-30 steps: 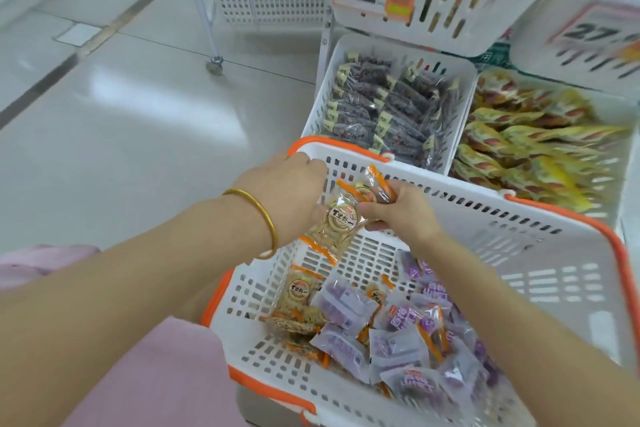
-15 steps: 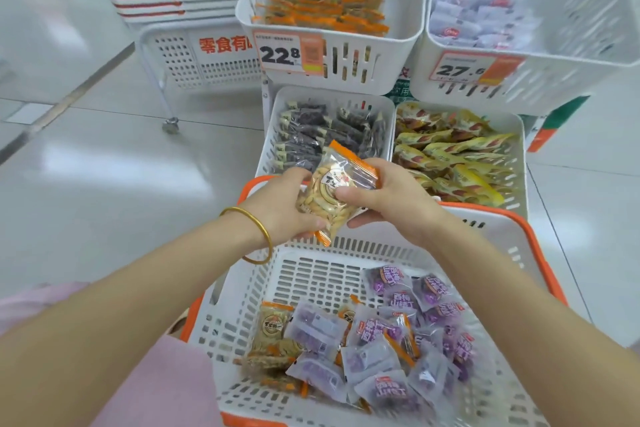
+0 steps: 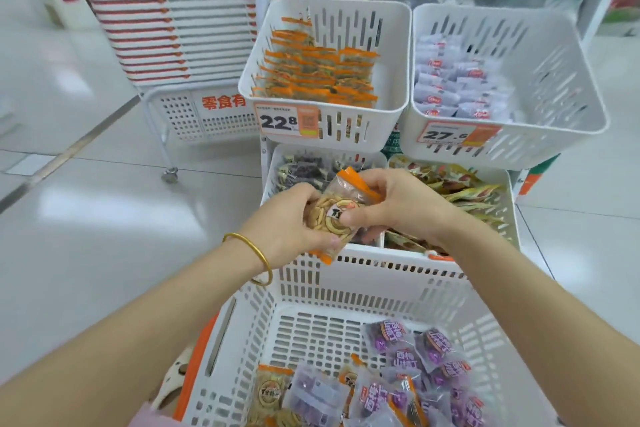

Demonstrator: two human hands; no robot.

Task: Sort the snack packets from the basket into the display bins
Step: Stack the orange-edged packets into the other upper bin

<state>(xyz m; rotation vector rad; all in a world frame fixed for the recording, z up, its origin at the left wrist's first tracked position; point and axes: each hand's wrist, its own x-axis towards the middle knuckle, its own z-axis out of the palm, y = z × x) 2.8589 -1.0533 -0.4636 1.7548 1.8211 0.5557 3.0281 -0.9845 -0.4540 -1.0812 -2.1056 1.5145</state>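
- Both hands hold one packet (image 3: 329, 215), clear with orange end seals and pale curled chips inside. The left hand (image 3: 294, 218) grips its lower half with curled fingers, and the right hand (image 3: 391, 204) pinches its upper half, thumb on the printed face.
- Change: a second ago the hands and packet were low, at the near side of the basket's far rim. They are now lifted clear of the basket (image 3: 363, 284) and carried forward, over the two lower bins.
- Meaning: this packet is out of the basket and in transit, but not yet placed.
- Likely target: the upper left bin (image 3: 346, 135), whose rows of orange-edged packets (image 3: 311, 76) appear to match it. The match is a judgement, as the print there is blurred.
- Directly beneath the hands: a lower bin of dark packets (image 3: 301, 170) and, beside it, one of yellow-green packets (image 3: 460, 187). A release here would mis-sort.
- In the way: the upper left bin's front wall and price label (image 3: 285, 121) stand above and beyond the hands, so the packet must rise over that rim.
- The upper right bin (image 3: 554, 80) holds pale wrappers.
- Left in the basket: many purple packets (image 3: 415, 357) and a few orange-sealed packets (image 3: 272, 392).
- At far left stands a wheeled rack (image 3: 173, 10) of stacked trays.
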